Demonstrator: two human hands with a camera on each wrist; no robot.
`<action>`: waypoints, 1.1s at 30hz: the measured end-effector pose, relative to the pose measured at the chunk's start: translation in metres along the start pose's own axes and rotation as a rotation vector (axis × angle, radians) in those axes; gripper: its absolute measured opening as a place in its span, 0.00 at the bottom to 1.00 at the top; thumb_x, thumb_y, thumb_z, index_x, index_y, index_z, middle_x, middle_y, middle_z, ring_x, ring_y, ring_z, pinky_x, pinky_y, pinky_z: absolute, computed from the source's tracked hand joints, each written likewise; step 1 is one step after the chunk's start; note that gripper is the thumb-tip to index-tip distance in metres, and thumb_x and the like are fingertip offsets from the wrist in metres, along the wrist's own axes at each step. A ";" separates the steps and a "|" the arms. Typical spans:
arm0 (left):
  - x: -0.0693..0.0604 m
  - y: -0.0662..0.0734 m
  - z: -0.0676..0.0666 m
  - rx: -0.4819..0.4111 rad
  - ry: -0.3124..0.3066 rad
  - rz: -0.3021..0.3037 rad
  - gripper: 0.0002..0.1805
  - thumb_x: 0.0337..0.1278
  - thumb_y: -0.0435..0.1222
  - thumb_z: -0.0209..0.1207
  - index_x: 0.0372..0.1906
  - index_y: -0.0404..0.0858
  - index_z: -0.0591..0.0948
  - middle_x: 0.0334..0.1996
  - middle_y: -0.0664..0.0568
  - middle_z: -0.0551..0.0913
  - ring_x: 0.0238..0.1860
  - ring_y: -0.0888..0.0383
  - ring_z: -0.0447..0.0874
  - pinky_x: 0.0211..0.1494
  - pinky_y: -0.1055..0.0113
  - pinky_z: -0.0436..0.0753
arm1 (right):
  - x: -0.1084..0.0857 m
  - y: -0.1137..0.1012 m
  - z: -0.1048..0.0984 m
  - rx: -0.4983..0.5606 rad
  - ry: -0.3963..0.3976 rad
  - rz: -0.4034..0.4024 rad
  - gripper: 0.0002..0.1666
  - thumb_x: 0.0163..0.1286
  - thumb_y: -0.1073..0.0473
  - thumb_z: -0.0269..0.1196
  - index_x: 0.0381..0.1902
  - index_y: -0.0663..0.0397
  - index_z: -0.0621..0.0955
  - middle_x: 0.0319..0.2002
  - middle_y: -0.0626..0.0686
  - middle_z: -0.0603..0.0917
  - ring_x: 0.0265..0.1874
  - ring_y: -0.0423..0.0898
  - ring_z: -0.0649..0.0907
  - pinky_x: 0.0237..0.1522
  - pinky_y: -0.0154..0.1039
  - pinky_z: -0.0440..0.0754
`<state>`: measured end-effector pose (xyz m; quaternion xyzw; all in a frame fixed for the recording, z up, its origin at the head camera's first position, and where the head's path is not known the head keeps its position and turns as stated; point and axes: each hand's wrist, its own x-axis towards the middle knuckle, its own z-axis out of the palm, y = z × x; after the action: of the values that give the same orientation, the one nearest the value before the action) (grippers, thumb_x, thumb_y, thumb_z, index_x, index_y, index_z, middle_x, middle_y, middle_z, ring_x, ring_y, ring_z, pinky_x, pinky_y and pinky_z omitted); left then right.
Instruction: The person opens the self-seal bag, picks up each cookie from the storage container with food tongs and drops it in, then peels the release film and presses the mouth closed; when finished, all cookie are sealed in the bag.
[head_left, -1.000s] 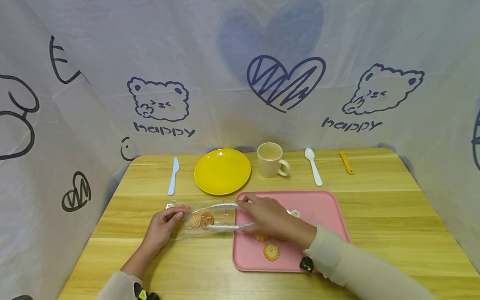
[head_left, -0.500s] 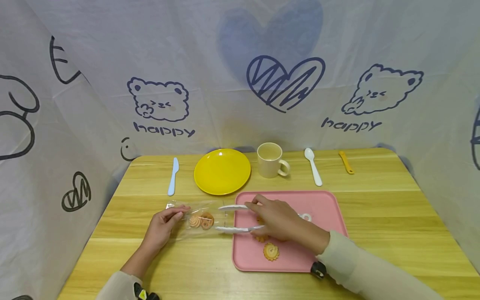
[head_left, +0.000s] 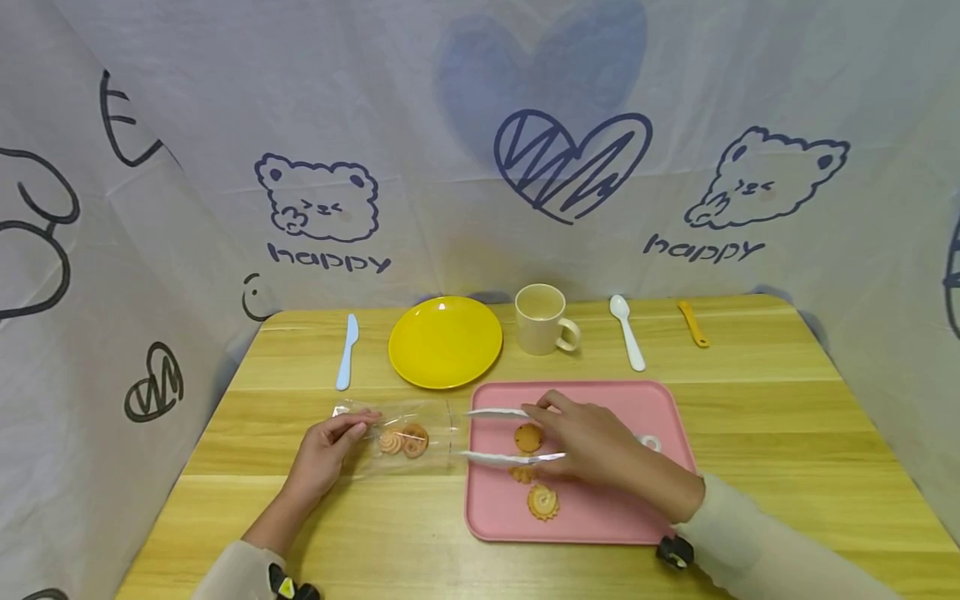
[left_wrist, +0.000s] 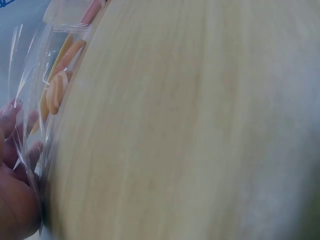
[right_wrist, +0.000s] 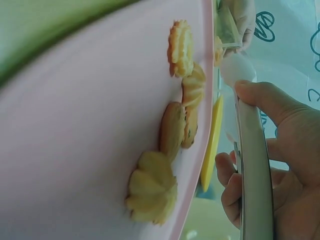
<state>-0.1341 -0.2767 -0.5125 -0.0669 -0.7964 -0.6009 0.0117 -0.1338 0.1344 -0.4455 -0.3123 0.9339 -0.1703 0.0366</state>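
Observation:
My left hand (head_left: 322, 458) pinches the closed end of a clear plastic bag (head_left: 438, 464) lying on the table; its mouth points right, toward the tray. Inside are two cookies (head_left: 414, 440), one swirled and one ring-shaped. The right hand (head_left: 588, 437) holds a pair of tongs (head_left: 498, 412) with pale arms spread apart and nothing seen between their tips. Both tips are just beyond the bag's mouth, over the left edge of the pink tray (head_left: 630, 521). Several cookies (right_wrist: 152, 187) sit on that tray, below the tongs and hand; the right hand partly hides some.
Along the back of the table are a blue knife (head_left: 347, 352), a yellow plate (head_left: 446, 342), a beige mug (head_left: 538, 321), a white spoon (head_left: 627, 333) and a short yellow handle-like piece (head_left: 692, 323). A printed cloth (head_left: 450, 217) hangs behind and at the sides.
My right hand has drawn the tongs rightward out of the bag, leaving the ring-shaped cookie beside the swirled one inside. The left hand keeps its place on the bag.

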 end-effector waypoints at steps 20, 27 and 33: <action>-0.001 0.001 0.000 -0.018 -0.004 0.003 0.14 0.75 0.31 0.57 0.54 0.26 0.85 0.58 0.32 0.83 0.64 0.69 0.78 0.64 0.79 0.77 | -0.058 0.027 -0.011 -0.002 0.122 0.057 0.45 0.55 0.43 0.80 0.68 0.50 0.80 0.55 0.46 0.79 0.24 0.30 0.69 0.27 0.29 0.71; -0.001 0.000 0.000 -0.018 -0.002 0.006 0.14 0.75 0.31 0.57 0.54 0.25 0.85 0.58 0.32 0.83 0.63 0.69 0.78 0.64 0.80 0.77 | -0.079 0.033 -0.014 -0.021 0.143 0.085 0.45 0.55 0.43 0.80 0.68 0.50 0.80 0.55 0.46 0.79 0.22 0.29 0.66 0.24 0.28 0.68; -0.001 0.001 0.000 -0.022 -0.005 0.012 0.14 0.75 0.31 0.57 0.54 0.25 0.85 0.58 0.31 0.83 0.63 0.67 0.78 0.64 0.79 0.77 | -0.097 0.037 -0.017 -0.027 0.149 0.128 0.45 0.56 0.41 0.79 0.68 0.49 0.79 0.53 0.44 0.79 0.23 0.29 0.66 0.24 0.29 0.67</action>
<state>-0.1334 -0.2763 -0.5118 -0.0731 -0.7895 -0.6093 0.0127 -0.0803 0.2245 -0.4460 -0.2391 0.9542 -0.1777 -0.0263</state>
